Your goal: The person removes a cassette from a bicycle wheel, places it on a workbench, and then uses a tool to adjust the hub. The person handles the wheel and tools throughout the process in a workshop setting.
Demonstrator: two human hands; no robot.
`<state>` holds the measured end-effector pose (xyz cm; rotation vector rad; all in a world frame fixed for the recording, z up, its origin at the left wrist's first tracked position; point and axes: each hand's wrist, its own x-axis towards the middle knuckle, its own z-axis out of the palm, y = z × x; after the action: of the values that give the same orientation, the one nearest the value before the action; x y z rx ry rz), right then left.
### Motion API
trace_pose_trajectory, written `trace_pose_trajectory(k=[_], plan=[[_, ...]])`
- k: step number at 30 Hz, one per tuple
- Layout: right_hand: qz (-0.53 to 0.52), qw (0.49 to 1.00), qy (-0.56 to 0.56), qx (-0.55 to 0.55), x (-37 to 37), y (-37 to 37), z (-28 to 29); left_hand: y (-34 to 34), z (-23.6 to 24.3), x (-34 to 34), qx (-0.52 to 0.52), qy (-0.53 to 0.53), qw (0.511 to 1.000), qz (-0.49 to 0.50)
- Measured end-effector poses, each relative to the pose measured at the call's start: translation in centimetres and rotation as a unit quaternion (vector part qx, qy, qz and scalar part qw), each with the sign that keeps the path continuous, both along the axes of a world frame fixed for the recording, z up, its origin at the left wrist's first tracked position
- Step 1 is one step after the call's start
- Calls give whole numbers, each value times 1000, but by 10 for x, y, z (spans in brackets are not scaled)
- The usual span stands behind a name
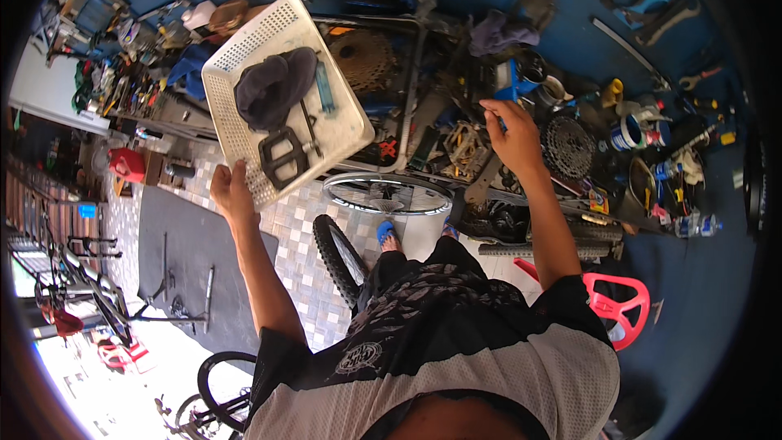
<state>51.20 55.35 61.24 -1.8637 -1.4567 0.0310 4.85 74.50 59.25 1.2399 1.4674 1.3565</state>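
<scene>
My left hand (233,193) grips the near corner of a cream plastic basket (350,134), holding it tilted above the floor and against the bench's front. In the basket lie a dark bunched cloth (275,90), a black bicycle pedal (283,158), a translucent blue-green strip (326,87) and a thin dark rod-shaped tool (310,126). Over the cluttered workbench, my right hand (515,134) has its thumb and fingers drawn together. Something dark and small shows at its fingertips, too unclear to name. A large chainring or cassette (569,147) lies to the right of that hand.
A rusty sprocket cassette (362,61) sits in a tray behind the basket. Below the bench stand a bicycle wheel (387,194) and a loose tyre (338,261). A grey mat (191,236) with metal parts covers floor at left. A red plastic stool (621,301) stands right.
</scene>
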Motion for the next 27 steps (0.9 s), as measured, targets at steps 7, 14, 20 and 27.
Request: trace_pose_trajectory(k=[7,14,20,27], plan=[[-140,989,38,-12,45,-102,-12,36,-11,79,20,47,997,-62],[-229,966,119,-24,63,-160,-37,64,-53,80,26,183,980,-73],[-240,962,125,-32,66,-162,-45,37,-24,81,92,295,951,-23],[-78,993,83,-25,43,-99,-114,-103,33,203,296,258,888,-240]])
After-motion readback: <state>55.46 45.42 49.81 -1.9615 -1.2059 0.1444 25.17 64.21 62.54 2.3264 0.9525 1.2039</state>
